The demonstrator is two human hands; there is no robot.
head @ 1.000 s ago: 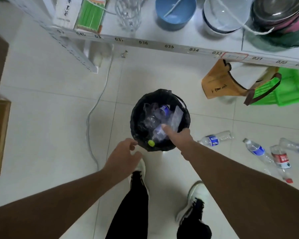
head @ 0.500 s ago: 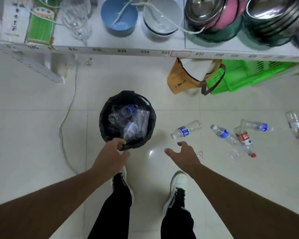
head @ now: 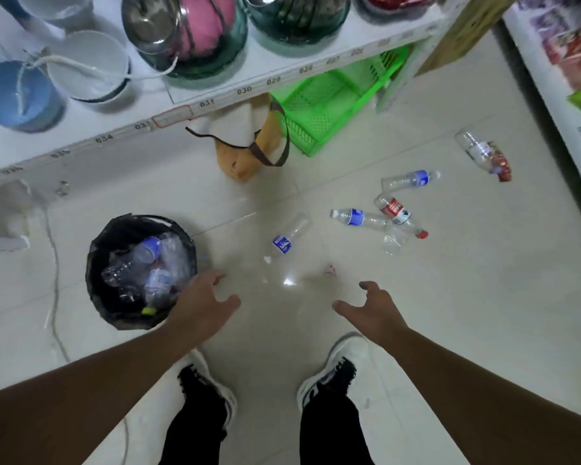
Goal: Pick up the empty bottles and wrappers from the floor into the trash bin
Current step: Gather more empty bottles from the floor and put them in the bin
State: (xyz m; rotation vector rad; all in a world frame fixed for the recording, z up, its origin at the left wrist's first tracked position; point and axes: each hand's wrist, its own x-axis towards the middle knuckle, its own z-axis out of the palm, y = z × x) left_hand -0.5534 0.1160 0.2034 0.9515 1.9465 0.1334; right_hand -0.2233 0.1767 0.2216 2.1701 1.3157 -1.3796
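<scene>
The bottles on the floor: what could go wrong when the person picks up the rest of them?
1. The nearest blue-label bottle lies just ahead of the white shoes; a step forward could kick or crush it.
2. The trash bin already looks quite full, so more bottles may spill out.
3. The clear wrapper and the small pink scrap are easy to overlook on the pale floor.

My left hand (head: 206, 305) hangs with fingers spread and nothing in it beside the rim of the black-lined trash bin (head: 101, 290), which holds several clear bottles. My right hand (head: 371, 312) is spread and bare too. Ahead on the tile lies a blue-labelled bottle (head: 285, 239), with a small pink wrapper (head: 331, 269) near it.
</scene>
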